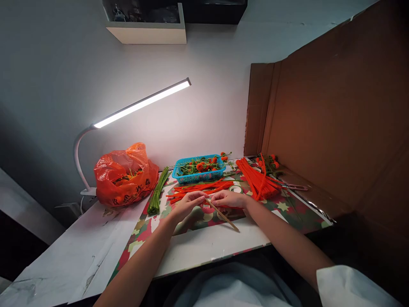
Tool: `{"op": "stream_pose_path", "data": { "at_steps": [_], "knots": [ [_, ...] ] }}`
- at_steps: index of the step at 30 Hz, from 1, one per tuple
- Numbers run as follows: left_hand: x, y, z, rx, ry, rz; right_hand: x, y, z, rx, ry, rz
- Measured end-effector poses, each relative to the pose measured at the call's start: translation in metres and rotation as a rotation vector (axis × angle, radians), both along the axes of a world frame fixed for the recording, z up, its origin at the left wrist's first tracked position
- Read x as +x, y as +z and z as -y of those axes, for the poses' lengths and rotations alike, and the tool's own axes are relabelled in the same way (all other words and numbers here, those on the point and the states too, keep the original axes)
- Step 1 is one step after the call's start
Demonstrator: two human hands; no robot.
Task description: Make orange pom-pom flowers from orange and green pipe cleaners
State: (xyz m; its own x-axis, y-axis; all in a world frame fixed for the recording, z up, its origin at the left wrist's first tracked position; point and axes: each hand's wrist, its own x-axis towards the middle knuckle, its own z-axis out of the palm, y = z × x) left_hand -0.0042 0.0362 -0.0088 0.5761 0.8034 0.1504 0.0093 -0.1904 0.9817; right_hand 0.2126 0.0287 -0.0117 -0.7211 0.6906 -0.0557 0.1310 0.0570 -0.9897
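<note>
My left hand [191, 203] is closed in a pinch at the upper end of a thin wooden stick [223, 215], which slants down to the right over the table. Close beside it, my right hand [229, 198] has its fingers pressed together near the same end; what they grip is hidden. Just behind the hands lie loose red pipe cleaners [204, 187] and a roll of tape [235, 189]. A thick bundle of red pipe cleaners [255, 179] rests beyond my right hand. Green pipe cleaners [159, 192] lie bundled at the left.
A blue basket [183, 178] holds red flowers with green stems. An orange plastic bag [124, 179] stands by the lamp [143, 102]. Pink-handled scissors [295, 186] and more red flowers [270, 162] lie at right, beside a tall cardboard wall [326, 111].
</note>
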Motion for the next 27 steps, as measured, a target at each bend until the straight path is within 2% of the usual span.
{"op": "stream_pose_path", "data": {
  "at_steps": [6, 11, 27],
  "knots": [
    [0.001, -0.004, -0.002, -0.052, -0.005, 0.026, 0.001, -0.009, -0.006, 0.019, -0.007, 0.005],
    [0.003, -0.005, 0.000, -0.106, -0.034, 0.039, 0.000, -0.014, -0.010, 0.050, -0.070, -0.011],
    [0.003, -0.008, -0.002, -0.201, -0.128, 0.098, -0.001, -0.006, -0.004, 0.028, -0.065, -0.002]
  ]
}}
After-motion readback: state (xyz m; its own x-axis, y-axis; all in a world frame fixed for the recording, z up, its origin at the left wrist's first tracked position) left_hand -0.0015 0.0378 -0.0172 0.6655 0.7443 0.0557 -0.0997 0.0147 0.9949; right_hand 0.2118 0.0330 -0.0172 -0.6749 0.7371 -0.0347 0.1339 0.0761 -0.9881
